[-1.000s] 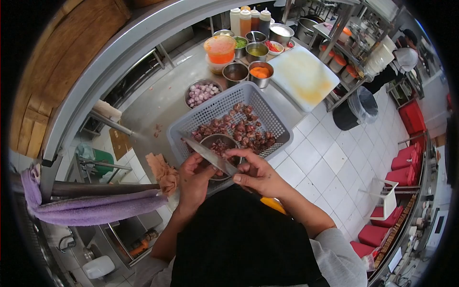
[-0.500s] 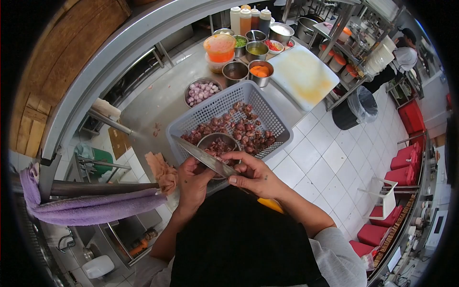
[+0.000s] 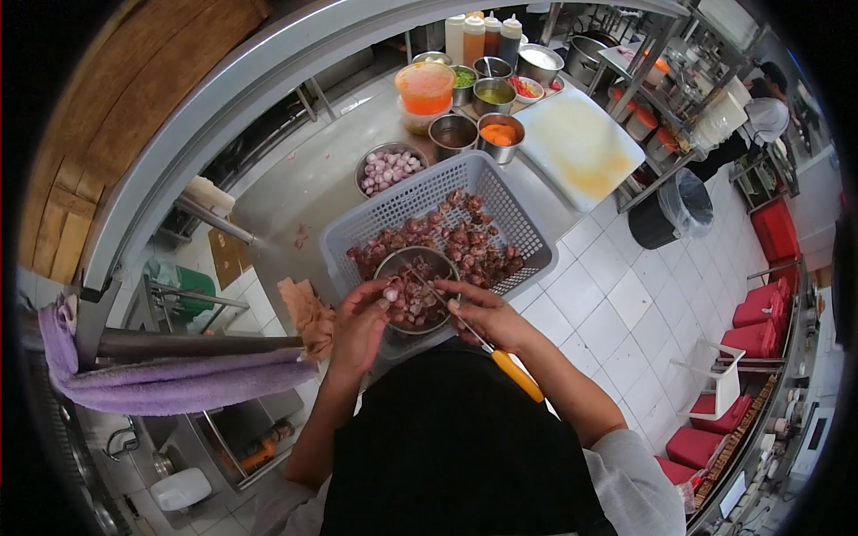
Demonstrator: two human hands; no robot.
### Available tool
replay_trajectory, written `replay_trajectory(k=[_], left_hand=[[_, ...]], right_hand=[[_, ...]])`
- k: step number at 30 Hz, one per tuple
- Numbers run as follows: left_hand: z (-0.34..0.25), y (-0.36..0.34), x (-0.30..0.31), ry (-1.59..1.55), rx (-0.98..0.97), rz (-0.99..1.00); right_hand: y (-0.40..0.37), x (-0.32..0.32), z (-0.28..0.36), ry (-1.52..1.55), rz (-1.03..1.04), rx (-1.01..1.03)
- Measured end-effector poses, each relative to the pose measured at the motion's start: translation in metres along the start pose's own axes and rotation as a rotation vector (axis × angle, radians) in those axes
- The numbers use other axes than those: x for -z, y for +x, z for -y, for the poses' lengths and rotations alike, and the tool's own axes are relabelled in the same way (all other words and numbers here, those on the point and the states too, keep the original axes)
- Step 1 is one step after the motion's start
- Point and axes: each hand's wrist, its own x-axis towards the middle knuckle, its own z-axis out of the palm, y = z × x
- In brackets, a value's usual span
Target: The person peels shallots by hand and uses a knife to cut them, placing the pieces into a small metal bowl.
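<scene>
The knife handle [image 3: 517,375] is showing bright orange-yellow, and the basket [image 3: 542,248] around the dark red shallots [image 3: 472,259] is looking plain grey. Beyond the basket, the cutting board's [image 3: 576,143] white is blotching yellow, while the towel [image 3: 179,384] to its left is showing solid purple.

Left hand [image 3: 359,326] now off the knife [image 3: 517,375] (pale shallot [image 3: 391,293] in its grip).

Beyond the left hand [image 3: 359,326], bare steel table [image 3: 295,192] lies open; forward of both hands, passage is obstructed by the basket wall [image 3: 407,189].
</scene>
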Motion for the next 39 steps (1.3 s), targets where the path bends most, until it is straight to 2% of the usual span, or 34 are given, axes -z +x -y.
replay_trajectory(k=[1,2,4,6,7,9,10,12,16,19,21,23,25,27,28,30,32,34,35,37,39], left_hand=[[0.005,0.004,0.01,0.002,0.001,0.003],[0.009,0.007,0.021,-0.004,0.002,-0.036],[0.004,0.012,0.028,-0.009,0.004,-0.076],[-0.003,0.029,0.033,0.072,-0.037,-0.21],[-0.01,0.039,0.032,0.075,-0.034,-0.209],[-0.026,0.066,0.029,0.248,-0.154,-0.31],[-0.031,0.082,0.031,0.249,-0.156,-0.303],[-0.038,0.118,0.035,0.465,-0.252,-0.357],[-0.047,0.182,0.026,0.584,-0.328,-0.298],[-0.043,0.226,0.024,0.53,-0.324,-0.264],[-0.04,0.248,0.026,0.466,-0.255,-0.295],[-0.036,0.263,0.032,0.55,-0.274,-0.282],[-0.037,0.261,0.035,0.637,-0.291,-0.279],[-0.041,0.252,0.039,0.974,-0.415,-0.247],[-0.045,0.239,0.034,0.983,-0.408,-0.242],[-0.051,0.201,0.027,1.222,-0.156,-0.035],[-0.049,0.157,0.022,1.485,-0.132,0.1],[-0.032,0.128,0.029,1.448,-0.139,0.219],[-0.025,0.12,0.035,1.444,-0.135,0.216],[-0.01,0.114,0.045,1.408,0.124,0.239],[0.0,0.116,0.055,1.439,0.118,0.251]], right_hand=[[0.003,0.002,-0.007,0.055,-0.042,-0.09],[0.005,0.003,-0.014,0.058,-0.042,-0.088],[0.008,0.002,-0.02,-0.131,-0.085,0.061],[0.008,0.003,-0.015,-0.093,-0.063,0.015],[0.007,0.003,-0.013,-0.057,-0.038,-0.029],[0.009,0.011,-0.021,-0.03,-0.019,-0.046],[0.009,0.015,-0.024,-0.005,0.001,-0.063],[0.005,0.02,-0.029,0.05,-0.014,-0.055],[-0.008,0.022,-0.035,0.16,-0.093,-0.044],[-0.017,0.024,-0.04,0.195,-0.157,-0.033],[-0.024,0.026,-0.04,0.213,-0.167,-0.02],[-0.03,0.026,-0.041,0.238,-0.176,-0.013],[-0.035,0.025,-0.042,0.264,-0.232,0.008],[-0.042,0.024,-0.037,0.256,-0.243,0.016],[-0.045,0.024,-0.036,0.243,-0.254,0.028],[-0.05,0.025,-0.036,0.28,-0.256,0.034],[-0.053,0.028,-0.035,0.271,-0.279,0.055],[-0.052,0.036,-0.039,0.283,-0.261,0.069],[-0.052,0.039,-0.039,0.292,-0.244,0.084],[-0.052,0.042,-0.034,0.293,-0.251,0.077],[-0.054,0.045,-0.028,0.291,-0.257,0.071]])
